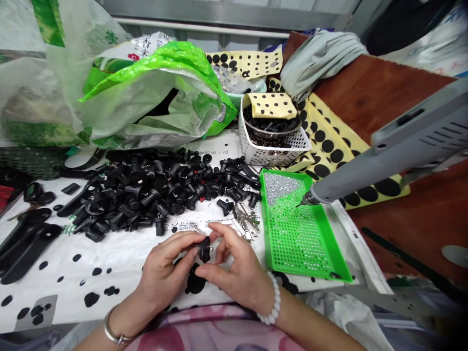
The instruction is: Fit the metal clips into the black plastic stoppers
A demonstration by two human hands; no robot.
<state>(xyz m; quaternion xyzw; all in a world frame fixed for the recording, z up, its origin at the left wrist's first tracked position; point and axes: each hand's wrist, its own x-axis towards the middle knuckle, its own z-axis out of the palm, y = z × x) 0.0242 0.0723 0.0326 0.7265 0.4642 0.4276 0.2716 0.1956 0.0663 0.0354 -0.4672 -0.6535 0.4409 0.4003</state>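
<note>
Both my hands meet over the white spotted sheet near the table's front edge. My left hand [166, 270] and my right hand [234, 265] pinch one small black plastic part [204, 248] between their fingertips. Just beyond them lies a small heap of flat silver metal pieces [246, 219]. A large pile of the same black plastic parts [161, 187] spreads across the sheet further back.
A green perforated tray [303, 229] holding tiny screws lies right of my hands, with a grey electric screwdriver [387, 156] hanging over it. Behind stand a white basket [272, 146], green plastic bags [146, 92] and yellow sheets of black dots [329, 141]. Black handles [25, 243] lie left.
</note>
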